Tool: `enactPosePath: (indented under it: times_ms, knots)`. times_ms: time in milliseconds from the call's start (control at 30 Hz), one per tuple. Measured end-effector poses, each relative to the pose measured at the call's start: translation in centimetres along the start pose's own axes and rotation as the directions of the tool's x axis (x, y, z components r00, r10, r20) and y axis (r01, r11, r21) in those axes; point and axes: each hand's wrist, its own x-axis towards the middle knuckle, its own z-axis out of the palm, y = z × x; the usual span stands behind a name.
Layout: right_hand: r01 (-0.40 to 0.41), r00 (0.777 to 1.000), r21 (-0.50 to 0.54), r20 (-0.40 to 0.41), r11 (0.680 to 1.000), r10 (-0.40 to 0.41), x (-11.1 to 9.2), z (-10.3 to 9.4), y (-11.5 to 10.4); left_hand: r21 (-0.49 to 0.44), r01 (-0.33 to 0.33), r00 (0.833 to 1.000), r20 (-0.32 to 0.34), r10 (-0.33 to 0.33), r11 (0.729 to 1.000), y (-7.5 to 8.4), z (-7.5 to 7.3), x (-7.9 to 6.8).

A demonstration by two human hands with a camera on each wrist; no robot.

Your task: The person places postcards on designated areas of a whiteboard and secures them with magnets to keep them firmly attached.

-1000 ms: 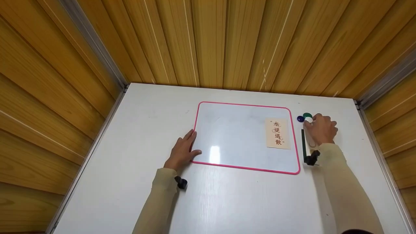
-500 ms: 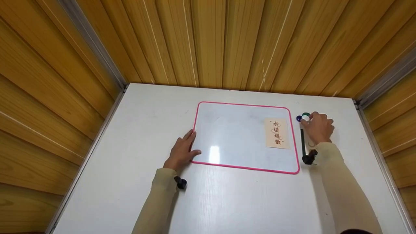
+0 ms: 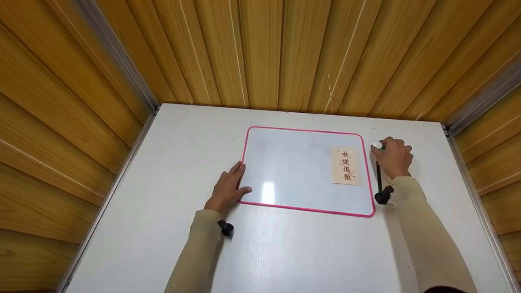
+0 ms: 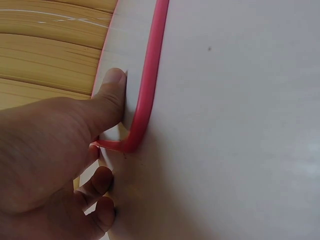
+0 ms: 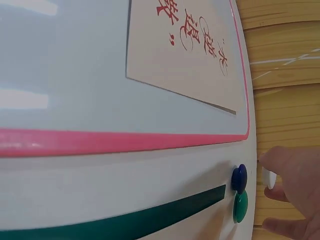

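Observation:
A whiteboard with a pink rim lies on the white table. My left hand rests at its lower left corner, thumb on the board and the other fingers along the outer side of the rim. Right of the board, my right hand pinches a round white magnet between thumb and fingers. In the right wrist view, the white magnet is raised near a blue magnet and a green magnet, which sit close together. A cream card with red handwritten characters lies on the board's right side.
A dark green strip lies between the board and my right forearm, with a cream-coloured piece beside it, partly hidden. Behind the table and on both sides stand wood-patterned walls.
My right hand has moved left towards the board, carrying the white magnet from the right of the blue and green magnets to over them. The left hand stays where it was.

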Motion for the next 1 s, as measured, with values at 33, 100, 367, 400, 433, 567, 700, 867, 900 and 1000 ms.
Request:
enactPosePath:
  times_ms: [33,100,367,400,433,567,700,867,900,1000]
  knots:
    - [0.005,1.000,-0.005,0.000,1.000,-0.005,0.0,0.0,-0.2,-0.002,0.002,1.000,0.000,-0.002,1.000,0.0,0.0,0.0]
    - [0.014,1.000,-0.019,-0.001,1.000,-0.014,0.1,0.2,-0.4,0.003,0.008,1.000,0.003,-0.008,1.000,0.0,0.0,0.0]
    - [0.004,1.000,-0.069,0.025,0.998,-0.002,0.5,0.7,-1.3,0.003,0.025,1.000,-0.003,-0.025,1.000,-0.2,0.4,0.2]
    - [0.002,1.000,-0.071,0.028,0.997,0.000,0.6,0.8,-1.4,0.003,0.026,1.000,-0.004,-0.026,1.000,-0.2,0.4,0.2]
    - [0.001,1.000,-0.071,0.029,0.997,0.001,0.6,0.8,-1.5,0.001,0.029,1.000,-0.003,-0.029,1.000,-0.2,0.4,0.2]
    - [0.010,1.000,-0.062,0.026,0.998,-0.009,0.7,1.0,-1.9,-0.006,0.033,0.999,0.001,-0.033,0.999,-0.1,0.3,0.2]
    - [0.022,0.999,-0.040,0.026,0.999,-0.021,0.7,1.1,-2.5,-0.005,0.030,1.000,0.002,-0.030,1.000,0.0,0.2,0.2]
    - [0.029,0.999,-0.026,0.022,0.999,-0.028,0.9,1.3,-3.2,0.019,0.019,1.000,0.000,-0.019,1.000,-0.1,0.2,0.2]
    - [0.027,0.999,-0.026,0.024,0.999,-0.026,0.9,1.4,-3.4,0.022,0.014,1.000,-0.003,-0.014,1.000,0.0,0.1,0.2]
    - [0.016,0.999,-0.020,0.032,1.000,-0.016,1.0,1.6,-3.9,0.033,0.005,1.000,-0.006,-0.005,0.999,0.0,0.1,0.1]
